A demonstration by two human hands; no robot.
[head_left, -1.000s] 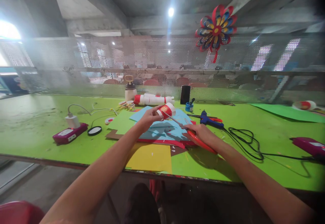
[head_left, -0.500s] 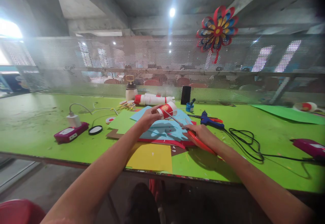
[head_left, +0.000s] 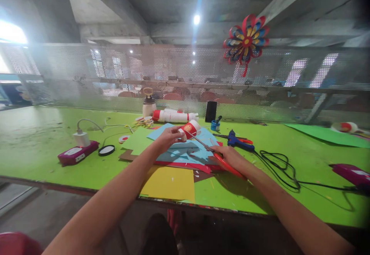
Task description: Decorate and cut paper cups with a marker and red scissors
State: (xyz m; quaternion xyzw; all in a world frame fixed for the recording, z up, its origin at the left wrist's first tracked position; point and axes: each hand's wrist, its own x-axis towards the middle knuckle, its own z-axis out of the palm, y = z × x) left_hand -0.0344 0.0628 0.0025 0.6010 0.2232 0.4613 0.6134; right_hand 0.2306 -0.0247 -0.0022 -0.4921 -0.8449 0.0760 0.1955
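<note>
A red and white paper cup (head_left: 191, 128) is tilted on its side in my left hand (head_left: 169, 137), whose fingers are closed on its left end. My right hand (head_left: 228, 156) grips the red handles of a pair of scissors (head_left: 228, 166). The scissors' blades point up and left, with their tips at the cup's red side. Under both hands lie sheets of blue paper (head_left: 185, 152), with light green paper (head_left: 138, 140) to the left and a yellow sheet (head_left: 170, 183) nearer the table's front edge.
A blue glue gun (head_left: 238, 140) with a black cable lies right of the papers. White cup stacks (head_left: 175, 115), a bottle (head_left: 148, 106), a phone (head_left: 211, 111) and a blue jar (head_left: 215, 125) stand or lie behind. Purple power strips (head_left: 78, 152) sit at both sides.
The view has shifted slightly, so the table sits a little lower in the picture. Both hands keep their hold on the cup and the scissors.
</note>
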